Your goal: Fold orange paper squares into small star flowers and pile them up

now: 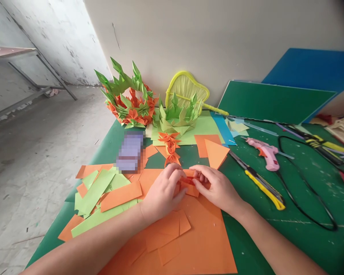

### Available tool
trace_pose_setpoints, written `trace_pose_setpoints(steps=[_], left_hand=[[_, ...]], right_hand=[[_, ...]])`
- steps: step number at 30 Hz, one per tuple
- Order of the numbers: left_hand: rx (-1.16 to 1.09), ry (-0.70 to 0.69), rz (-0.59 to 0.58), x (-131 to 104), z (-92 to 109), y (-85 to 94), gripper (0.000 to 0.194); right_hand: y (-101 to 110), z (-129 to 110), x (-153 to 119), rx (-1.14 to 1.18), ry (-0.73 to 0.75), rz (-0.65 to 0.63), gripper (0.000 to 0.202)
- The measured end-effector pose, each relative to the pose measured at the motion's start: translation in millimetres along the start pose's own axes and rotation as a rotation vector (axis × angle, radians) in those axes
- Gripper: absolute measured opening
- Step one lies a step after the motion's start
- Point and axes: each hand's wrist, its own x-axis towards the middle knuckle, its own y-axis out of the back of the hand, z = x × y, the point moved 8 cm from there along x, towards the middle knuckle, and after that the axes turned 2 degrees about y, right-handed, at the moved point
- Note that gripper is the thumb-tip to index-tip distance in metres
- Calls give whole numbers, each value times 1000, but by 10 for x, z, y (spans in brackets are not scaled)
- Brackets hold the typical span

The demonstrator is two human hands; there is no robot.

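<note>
Between my two hands is a small folded piece of orange paper, partly covered by my fingers. My left hand pinches it from the left with curled fingers. From the right, my right hand grips its other side with thumb and fingertips. Under both hands lies a large orange sheet with smaller orange pieces on it. Just beyond my fingers sit folded orange paper flowers. Farther back, a light green paper crown stands on green sheets, and a taller green and orange crown is to its left.
Green and orange paper scraps pile up at left, below a blurred phone-like object. To the right lie a yellow utility knife and a pink glue gun with a looping black cord. Green and blue boards lean on the wall.
</note>
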Motion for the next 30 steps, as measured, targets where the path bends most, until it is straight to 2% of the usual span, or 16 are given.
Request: trace_pose_setpoints(steps=[3,5,8,12,18,23,27,30], left_hand=[[-96,47,3,2,-71,4,35],[-141,66,-23,3,-105,-22,38],[-143,67,-38,10,-109,-26,33],[-170,85,4,23,-73,65,20],[-403,267,51,17,-222,66,27],[-609,395,115,11,-399,5,12],[-547,383,115,8,-362,38,13],[-487,352,90,-3,-302,44,17]], right_hand=[[20,72,-21,104,-82,56,20],[22,103,-27,151,-115,75,19],[45,135,-22,250,-144,116,20],[91,169,-24,495,-182,186,21],[104,174,-49,721,-214,225,24],[101,144,-61,662,-183,190,29],[66,46,-53,463,-114,97,39],[3,-46,-49,472,-84,19,46]])
